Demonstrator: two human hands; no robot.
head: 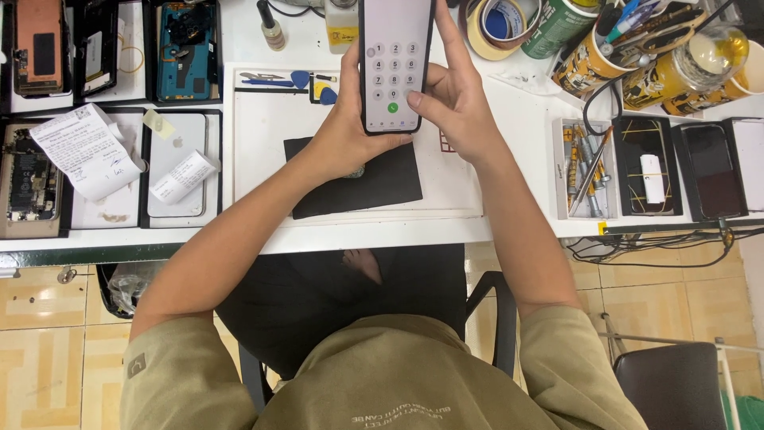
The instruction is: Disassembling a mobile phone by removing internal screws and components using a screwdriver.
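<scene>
Phone [395, 56] at 12 o'clock over the black mat [358, 179], screen lit with a keypad. Left hand [344, 135] wraps its left edge and bottom; right hand [454, 103] clasps the right edge, thumb by the keys. Probably light, rigid, slick glass, fragile: hold by the side edges.

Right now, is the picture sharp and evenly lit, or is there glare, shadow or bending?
Head view: bright, even light; the phone screen glows but its keypad stays readable; soft shadows under both hands on the black mat; the white table is slightly washed out; edges bend a little from the wide lens; no motion blur.
</scene>
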